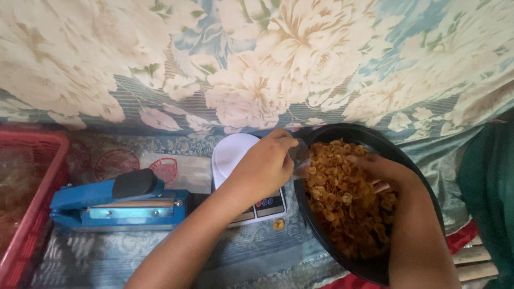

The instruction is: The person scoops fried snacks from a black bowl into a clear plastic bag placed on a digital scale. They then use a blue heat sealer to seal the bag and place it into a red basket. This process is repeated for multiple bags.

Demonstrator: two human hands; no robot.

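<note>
A small clear plastic bag (pixel 301 156) is pinched at its mouth by the left hand (pixel 263 168), fingers closed on the film, right at the rim of a black basin (pixel 412 176). The right hand (pixel 381 168) is sunk into the fried chips (pixel 342 200) heaped in that basin; whether its fingers are clenched or loose cannot be told, since they are buried in the pile. The chips are seen as small, curled, golden-brown rounds, glossy with oil. One stray chip (pixel 278 224) is lying on the cloth just below a white digital scale (pixel 231 155), which is partly covered by the left wrist. Further left, a blue heat sealer (pixel 118 206) is set beside a red basket (pixel 32 203). Everything is carried on a floral bedspread (pixel 278 64) in cream and blue.
</note>
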